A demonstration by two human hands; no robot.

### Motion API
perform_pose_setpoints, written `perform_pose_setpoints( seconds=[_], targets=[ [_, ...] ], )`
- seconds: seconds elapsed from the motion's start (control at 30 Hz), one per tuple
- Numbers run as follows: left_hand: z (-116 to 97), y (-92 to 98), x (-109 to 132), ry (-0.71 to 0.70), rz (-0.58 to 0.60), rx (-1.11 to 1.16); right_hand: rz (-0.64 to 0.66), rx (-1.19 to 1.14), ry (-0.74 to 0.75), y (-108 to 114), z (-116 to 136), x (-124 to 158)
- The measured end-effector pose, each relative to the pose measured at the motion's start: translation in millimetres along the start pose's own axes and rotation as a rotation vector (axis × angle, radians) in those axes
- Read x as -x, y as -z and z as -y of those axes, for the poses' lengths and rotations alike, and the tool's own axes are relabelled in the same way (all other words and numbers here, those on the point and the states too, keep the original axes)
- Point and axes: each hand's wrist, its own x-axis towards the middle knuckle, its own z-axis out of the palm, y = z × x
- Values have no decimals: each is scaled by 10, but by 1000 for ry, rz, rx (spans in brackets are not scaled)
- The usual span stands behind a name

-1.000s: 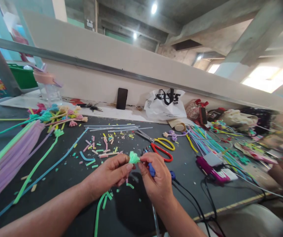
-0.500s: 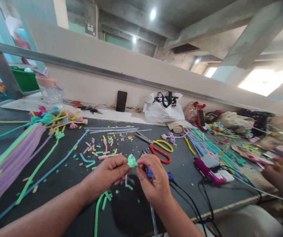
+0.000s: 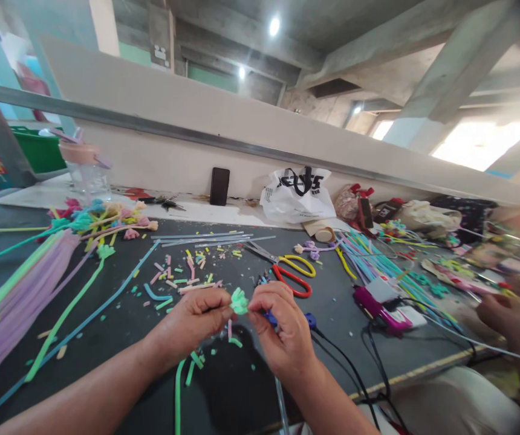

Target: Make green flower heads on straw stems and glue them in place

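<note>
Between my two hands is a small mint-green flower point(image 3: 239, 301) that looks made of fuzzy pipe cleaner. My left hand point(image 3: 203, 314) pinches its left side with thumb and forefinger. The fingertips of my right hand point(image 3: 280, 326) pinch its right edge. Below my left wrist a green pipe cleaner point(image 3: 178, 393) runs down toward the table's near edge. A blue tool with a black cord point(image 3: 311, 320) lies partly hidden behind my right hand. Scissors point(image 3: 291, 281) with one red and one yellow handle rest just beyond that hand, blades apart.
Cut pipe-cleaner bits point(image 3: 187, 272) litter the dark table. Bundled purple and green stems with flower heads point(image 3: 46, 266) lie at left. Clear sticks point(image 3: 205, 238), a phone point(image 3: 219, 186) and a white bag point(image 3: 297, 196) stand farther back. At right are a magenta device point(image 3: 380, 309) and another person's hand point(image 3: 498, 314).
The view has shifted slightly. The green flower has turned a little between my fingertips, showing more of its petals. Both hands keep their pinch.
</note>
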Motion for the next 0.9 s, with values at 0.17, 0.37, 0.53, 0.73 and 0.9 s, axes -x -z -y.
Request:
perform_pose_setpoints(
  seconds=[0.17, 0.37, 0.53, 0.73, 0.9],
  targets=[
    [42, -2, 14, 2, -8, 13, -31, -59, -56, -5, 9, 5],
    [113, -10, 21, 13, 26, 83, 7, -69, -30, 27, 11, -41],
    [128, -41, 21, 37, 5, 138, 11, 10, 49, 20, 16, -21],
    [169, -50, 23, 53, -20, 326, 66, 167, 127, 63, 76, 15],
    [197, 1, 9, 152, 161, 641, -147, -25, -51, 113, 3, 51]
  ],
)
